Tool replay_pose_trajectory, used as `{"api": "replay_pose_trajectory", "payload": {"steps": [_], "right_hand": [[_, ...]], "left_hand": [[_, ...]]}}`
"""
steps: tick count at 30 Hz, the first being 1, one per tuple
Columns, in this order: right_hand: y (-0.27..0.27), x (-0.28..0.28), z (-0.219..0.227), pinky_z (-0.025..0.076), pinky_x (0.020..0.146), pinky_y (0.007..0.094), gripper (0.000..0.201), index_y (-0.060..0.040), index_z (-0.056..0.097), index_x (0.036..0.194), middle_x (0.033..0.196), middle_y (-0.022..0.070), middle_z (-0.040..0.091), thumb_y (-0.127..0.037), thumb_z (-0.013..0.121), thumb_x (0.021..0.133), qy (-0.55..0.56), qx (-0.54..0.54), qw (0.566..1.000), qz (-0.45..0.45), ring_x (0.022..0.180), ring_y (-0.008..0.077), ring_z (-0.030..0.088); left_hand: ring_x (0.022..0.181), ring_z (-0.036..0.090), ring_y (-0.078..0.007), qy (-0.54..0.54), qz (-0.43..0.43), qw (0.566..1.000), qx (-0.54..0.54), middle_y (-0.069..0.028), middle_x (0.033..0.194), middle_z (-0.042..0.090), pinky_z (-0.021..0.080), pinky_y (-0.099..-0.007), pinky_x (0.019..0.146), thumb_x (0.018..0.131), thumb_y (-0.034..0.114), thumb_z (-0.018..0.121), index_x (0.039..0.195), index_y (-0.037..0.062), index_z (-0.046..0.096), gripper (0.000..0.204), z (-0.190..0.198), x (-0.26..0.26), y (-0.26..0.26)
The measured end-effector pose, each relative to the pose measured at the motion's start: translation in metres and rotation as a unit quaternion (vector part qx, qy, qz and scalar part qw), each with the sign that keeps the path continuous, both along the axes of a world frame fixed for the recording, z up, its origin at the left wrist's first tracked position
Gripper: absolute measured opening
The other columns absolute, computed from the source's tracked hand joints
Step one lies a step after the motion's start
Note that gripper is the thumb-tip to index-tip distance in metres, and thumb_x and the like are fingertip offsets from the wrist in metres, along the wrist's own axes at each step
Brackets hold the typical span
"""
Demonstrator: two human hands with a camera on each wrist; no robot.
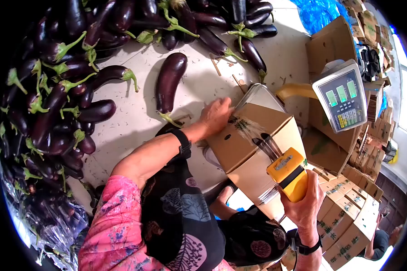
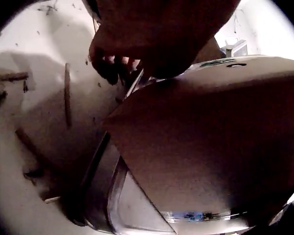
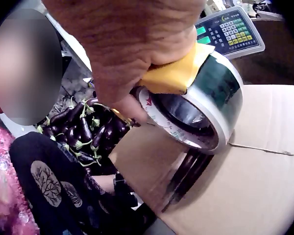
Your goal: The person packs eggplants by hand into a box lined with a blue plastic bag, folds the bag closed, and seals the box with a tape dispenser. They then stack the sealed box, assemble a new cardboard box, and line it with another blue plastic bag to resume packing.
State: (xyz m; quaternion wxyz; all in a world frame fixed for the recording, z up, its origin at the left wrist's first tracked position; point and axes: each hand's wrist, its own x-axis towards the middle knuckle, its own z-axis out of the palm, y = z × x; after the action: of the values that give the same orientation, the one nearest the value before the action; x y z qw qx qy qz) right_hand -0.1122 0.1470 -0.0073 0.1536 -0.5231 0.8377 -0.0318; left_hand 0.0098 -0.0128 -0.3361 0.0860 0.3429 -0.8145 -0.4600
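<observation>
A cardboard box (image 1: pixel 251 135) with clear tape over its top sits on a metal scale platform (image 1: pixel 264 95). My left hand (image 1: pixel 216 116) grips the far-left edge of the box, its fingers curled at the corner in the left wrist view. With my right hand (image 1: pixel 303 201) I hold a yellow tape dispenser (image 1: pixel 288 174) over the near side of the box. In the right wrist view its wide tape roll (image 3: pixel 220 98) is close over the cardboard. Dark glossy streaks (image 3: pixel 188 176) show on the box just below the roll.
Many eggplants (image 1: pixel 99 110) lie heaped at the left and back, with one single eggplant (image 1: pixel 171 83) nearer the box. The scale's display (image 1: pixel 341 97) rises at the right. Beyond it are an open carton (image 1: pixel 330 49) and stacked cartons (image 1: pixel 348 212). Another person's arm (image 1: pixel 370 246) shows lower right.
</observation>
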Motion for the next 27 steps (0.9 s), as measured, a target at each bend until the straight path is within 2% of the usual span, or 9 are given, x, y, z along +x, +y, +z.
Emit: {"api": "replay_pose_trajectory", "payload": {"steps": [3, 4, 7, 11, 13, 15, 21, 25, 27], "right_hand": [[-0.002, -0.001, 0.002, 0.057, 0.069, 0.0396, 0.052, -0.0051, 0.056, 0.109, 0.086, 0.0181, 0.067, -0.022, 0.084, 0.068, -0.004, 0.018, 1.0, -0.017, 0.073, 0.0358, 0.069], [0.0, -0.001, 0.0, 0.056, 0.069, 0.0396, 0.052, -0.0048, 0.056, 0.108, 0.085, 0.0178, 0.066, -0.021, 0.084, 0.067, -0.009, 0.004, 1.0, -0.022, 0.072, 0.0369, 0.067], [0.0, -0.004, 0.002, 0.055, 0.069, 0.0409, 0.053, -0.0047, 0.056, 0.109, 0.083, 0.0177, 0.064, -0.02, 0.083, 0.065, -0.006, 0.008, 1.0, 0.001, 0.073, 0.0383, 0.066], [0.0, -0.006, 0.005, 0.053, 0.067, 0.0455, 0.054, -0.0049, 0.057, 0.109, 0.086, 0.0175, 0.063, -0.022, 0.084, 0.065, -0.001, 0.003, 1.0, 0.01, 0.077, 0.0403, 0.065], [0.003, -0.008, 0.002, 0.052, 0.067, 0.0466, 0.053, -0.0051, 0.055, 0.11, 0.085, 0.0167, 0.061, -0.023, 0.082, 0.067, -0.002, -0.008, 1.0, 0.014, 0.078, 0.0407, 0.064], [0.004, -0.007, 0.002, 0.051, 0.066, 0.047, 0.051, -0.0048, 0.053, 0.106, 0.085, 0.0166, 0.06, -0.024, 0.081, 0.068, 0.001, -0.005, 1.0, 0.016, 0.077, 0.0405, 0.064], [0.002, -0.013, 0.004, 0.052, 0.066, 0.0504, 0.043, -0.0026, 0.05, 0.098, 0.084, 0.0219, 0.061, -0.021, 0.077, 0.07, -0.015, -0.015, 0.999, 0.039, 0.075, 0.0441, 0.064], [0.035, -0.024, 0.027, 0.053, 0.068, 0.0504, 0.043, -0.0023, 0.051, 0.103, 0.084, 0.0221, 0.061, -0.021, 0.076, 0.074, 0.002, -0.002, 0.999, 0.04, 0.077, 0.0439, 0.065], [0.071, -0.033, 0.044, 0.054, 0.069, 0.0484, 0.045, -0.0035, 0.052, 0.107, 0.087, 0.0206, 0.062, -0.023, 0.078, 0.075, 0.024, 0.015, 0.999, 0.02, 0.079, 0.0421, 0.066]], "left_hand": [[0.112, 0.055, -0.0426, 0.192, 0.196, 0.954, 0.124, -0.02, 0.115, 0.059, 0.044, -0.0504, 0.093, 0.099, 0.031, 0.051, 0.113, 0.003, 0.057, 0.032, 0.018, -0.035, -0.004], [0.106, 0.056, -0.0393, 0.179, 0.175, 0.953, 0.173, -0.0191, 0.109, 0.061, 0.044, -0.0487, 0.093, 0.1, 0.036, 0.049, 0.108, -0.0005, 0.06, 0.039, 0.025, -0.047, 0.004], [0.103, 0.056, -0.0336, 0.255, 0.044, 0.96, 0.11, -0.0167, 0.106, 0.064, 0.045, -0.0452, 0.092, 0.103, 0.038, 0.046, 0.105, -0.0005, 0.062, 0.042, 0.021, -0.044, -0.005], [0.103, 0.056, -0.0237, 0.263, 0.059, 0.926, 0.263, -0.0132, 0.104, 0.063, 0.044, -0.0371, 0.092, 0.106, 0.041, 0.04, 0.108, 0.0008, 0.063, 0.046, 0.059, -0.052, -0.005], [0.109, 0.058, -0.028, 0.294, 0.027, 0.946, 0.135, -0.017, 0.116, 0.061, 0.043, -0.0373, 0.098, 0.107, 0.036, 0.041, 0.123, 0.0003, 0.058, 0.043, 0.151, -0.037, -0.008], [0.114, 0.058, -0.0355, 0.265, -0.015, 0.956, 0.125, -0.0206, 0.121, 0.061, 0.043, -0.0406, 0.102, 0.104, 0.034, 0.047, 0.133, 0.0007, 0.053, 0.044, 0.184, -0.043, -0.007], [0.109, 0.061, -0.045, 0.183, -0.019, 0.978, -0.095, -0.0256, 0.124, 0.061, 0.051, -0.0506, 0.093, 0.1, 0.039, 0.056, 0.138, 0.0012, 0.046, 0.054, 0.192, -0.052, 0.002], [0.087, 0.068, -0.0451, 0.093, -0.048, 0.975, -0.196, -0.0223, 0.102, 0.069, 0.056, -0.0539, 0.076, 0.098, 0.038, 0.056, 0.133, 0.0076, 0.052, 0.047, 0.203, -0.051, 0.001], [0.086, 0.068, -0.0443, 0.058, -0.049, 0.973, -0.217, -0.0218, 0.102, 0.07, 0.055, -0.0531, 0.074, 0.099, 0.037, 0.056, 0.134, 0.0082, 0.054, 0.045, 0.209, -0.049, 0.002]]}}
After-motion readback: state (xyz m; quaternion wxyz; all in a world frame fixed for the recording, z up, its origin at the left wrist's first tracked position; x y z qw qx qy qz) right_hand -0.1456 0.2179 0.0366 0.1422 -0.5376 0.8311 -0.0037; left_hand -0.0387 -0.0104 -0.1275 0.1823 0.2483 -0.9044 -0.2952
